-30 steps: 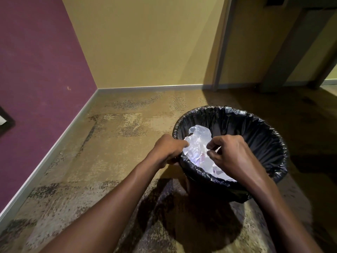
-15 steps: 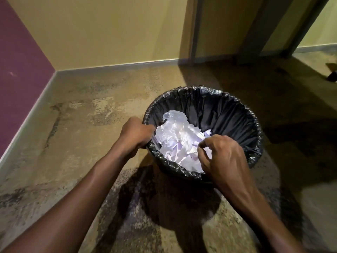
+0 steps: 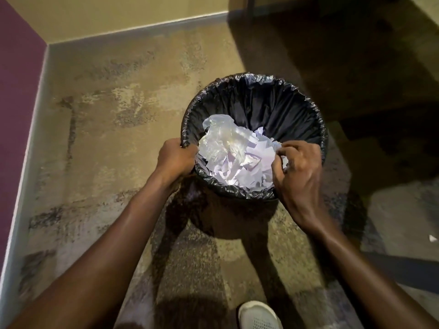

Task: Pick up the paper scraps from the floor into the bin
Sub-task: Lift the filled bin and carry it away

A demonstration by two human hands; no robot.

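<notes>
Paper scraps [image 3: 240, 160] are piled inside the bin [image 3: 256, 103], under a clear plastic bag [image 3: 221, 136]. The bin's black-lined rim is gripped by the left hand [image 3: 177, 157], fingers curled over it. A scrap is pinched over the pile by the right hand [image 3: 298, 167]. One more scrap [image 3: 432, 238] is left on the floor [image 3: 118, 115], far right.

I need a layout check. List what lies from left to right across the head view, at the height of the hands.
Purple wall → left hand gripping the bin's rim → paper scraps in the bin → right hand over the near rim.
</notes>
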